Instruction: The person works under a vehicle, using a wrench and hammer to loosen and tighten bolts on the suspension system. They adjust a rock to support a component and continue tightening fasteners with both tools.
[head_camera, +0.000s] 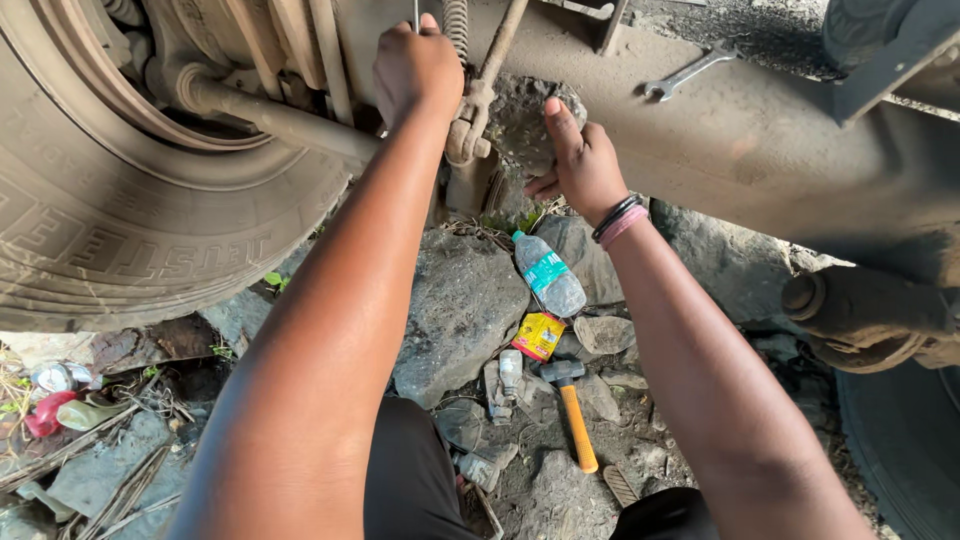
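The tyre (130, 210) stands left of the spring (457, 30), a spanner (690, 72) lies on the frame beam (720, 130) to the right, and below, among rocks (455, 310), a bottle (548, 275) lies behind the hammer (572, 410).
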